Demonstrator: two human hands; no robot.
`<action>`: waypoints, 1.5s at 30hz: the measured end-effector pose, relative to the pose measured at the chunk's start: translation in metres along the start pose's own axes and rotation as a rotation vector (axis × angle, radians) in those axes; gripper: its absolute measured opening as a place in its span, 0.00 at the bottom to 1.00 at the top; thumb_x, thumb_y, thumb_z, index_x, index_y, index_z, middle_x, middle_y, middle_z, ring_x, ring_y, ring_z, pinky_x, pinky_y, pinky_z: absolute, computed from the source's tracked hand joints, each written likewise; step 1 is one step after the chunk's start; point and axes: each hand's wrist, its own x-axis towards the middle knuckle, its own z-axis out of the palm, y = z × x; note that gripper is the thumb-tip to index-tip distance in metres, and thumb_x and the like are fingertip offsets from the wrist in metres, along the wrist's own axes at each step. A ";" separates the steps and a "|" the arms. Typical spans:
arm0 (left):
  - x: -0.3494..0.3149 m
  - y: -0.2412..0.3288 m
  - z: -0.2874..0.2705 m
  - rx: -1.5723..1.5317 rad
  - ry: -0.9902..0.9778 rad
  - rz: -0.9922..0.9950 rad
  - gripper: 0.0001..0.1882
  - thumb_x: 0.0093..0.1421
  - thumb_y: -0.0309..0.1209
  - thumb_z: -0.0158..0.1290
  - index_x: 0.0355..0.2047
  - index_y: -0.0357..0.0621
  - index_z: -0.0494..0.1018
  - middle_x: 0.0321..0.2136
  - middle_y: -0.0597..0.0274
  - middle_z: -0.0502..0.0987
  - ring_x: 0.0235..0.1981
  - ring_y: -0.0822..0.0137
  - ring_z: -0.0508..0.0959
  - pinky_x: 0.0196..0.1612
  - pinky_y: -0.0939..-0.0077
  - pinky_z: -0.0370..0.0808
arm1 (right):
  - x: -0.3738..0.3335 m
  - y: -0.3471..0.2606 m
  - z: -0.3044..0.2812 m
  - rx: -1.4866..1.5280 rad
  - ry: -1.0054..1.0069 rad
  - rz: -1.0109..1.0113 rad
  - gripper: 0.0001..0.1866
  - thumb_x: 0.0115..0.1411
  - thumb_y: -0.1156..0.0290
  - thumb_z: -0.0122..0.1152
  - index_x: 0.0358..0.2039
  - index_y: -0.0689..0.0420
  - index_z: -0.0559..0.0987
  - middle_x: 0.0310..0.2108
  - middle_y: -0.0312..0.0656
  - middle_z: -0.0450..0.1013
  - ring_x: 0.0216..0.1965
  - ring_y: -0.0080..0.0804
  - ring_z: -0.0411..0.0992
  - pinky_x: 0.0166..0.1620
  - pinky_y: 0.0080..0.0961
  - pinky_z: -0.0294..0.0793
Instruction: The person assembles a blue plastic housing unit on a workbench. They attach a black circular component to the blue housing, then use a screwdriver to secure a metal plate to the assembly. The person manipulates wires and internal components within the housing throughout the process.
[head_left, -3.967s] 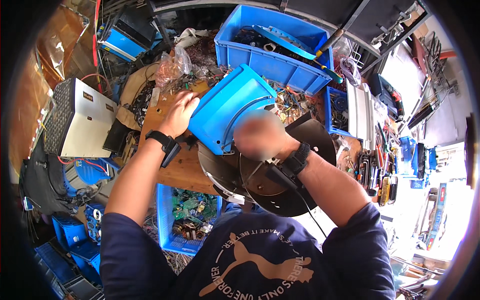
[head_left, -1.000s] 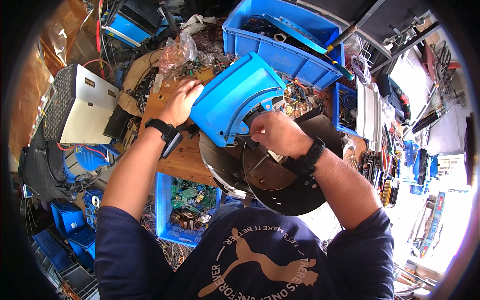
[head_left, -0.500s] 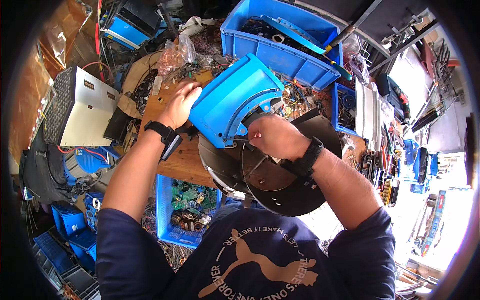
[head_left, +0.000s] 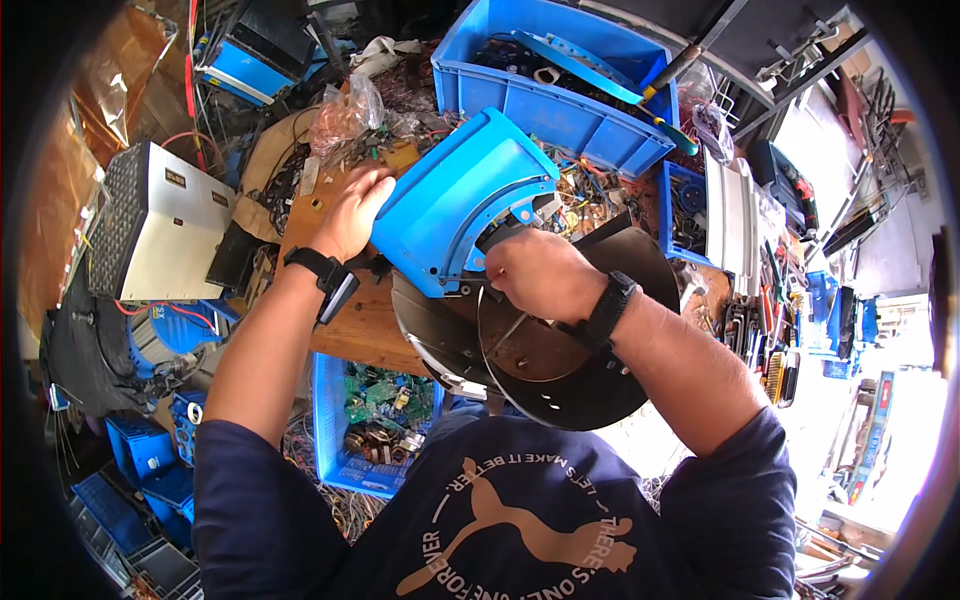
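Note:
A bright blue housing [head_left: 455, 195] with a curved cut-out and small metal tabs is tilted over the wooden bench. My left hand [head_left: 352, 210] grips its left edge, the fingers lying along the side. At the lower right of the cut-out, my right hand [head_left: 545, 275] is closed like a fist against the housing's inner edge. What its fingers hold is hidden beneath the knuckles. Below that hand, dark curved metal sheets [head_left: 575, 385] with small holes stand between the housing and my body.
Behind the housing is a large blue crate [head_left: 555, 105] with parts inside. Loose electronic scraps and wires [head_left: 590, 195] litter the bench [head_left: 365, 325]. A blue bin of circuit boards [head_left: 325, 420] stands below its front edge. Hand tools [head_left: 775, 330] crowd the right side; a pale metal box [head_left: 175, 220] stands left.
The whole view has shifted slightly. My right hand has turned a little at the housing's inner edge and stays closed. My left hand keeps its hold.

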 end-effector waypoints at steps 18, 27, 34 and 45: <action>-0.004 0.014 -0.002 -0.014 -0.024 -0.033 0.25 0.66 0.44 0.39 0.50 0.34 0.69 0.51 0.47 0.69 0.55 0.51 0.67 0.57 0.68 0.61 | -0.008 0.005 -0.012 -0.526 0.041 -0.318 0.05 0.49 0.70 0.58 0.28 0.54 0.75 0.28 0.38 0.70 0.30 0.36 0.75 0.31 0.33 0.76; -0.003 0.014 0.000 0.069 0.021 0.028 0.24 0.65 0.42 0.39 0.49 0.34 0.69 0.50 0.47 0.68 0.55 0.52 0.66 0.58 0.67 0.60 | 0.051 -0.007 -0.031 -0.680 0.107 -0.600 0.05 0.49 0.70 0.57 0.27 0.55 0.75 0.28 0.39 0.69 0.26 0.35 0.75 0.27 0.31 0.76; 0.001 0.004 0.005 -0.024 0.023 0.113 0.21 0.65 0.38 0.40 0.47 0.33 0.70 0.46 0.44 0.69 0.50 0.50 0.67 0.56 0.65 0.62 | 0.097 -0.036 -0.013 -0.658 0.097 -0.664 0.08 0.49 0.71 0.56 0.25 0.64 0.74 0.21 0.46 0.71 0.21 0.36 0.75 0.23 0.33 0.75; 0.000 0.016 0.003 -0.027 0.026 0.091 0.21 0.64 0.38 0.40 0.48 0.33 0.70 0.46 0.44 0.68 0.50 0.50 0.66 0.56 0.65 0.61 | 0.094 -0.025 -0.011 -0.702 0.118 -0.716 0.05 0.47 0.71 0.57 0.23 0.57 0.75 0.27 0.38 0.69 0.28 0.34 0.74 0.26 0.28 0.77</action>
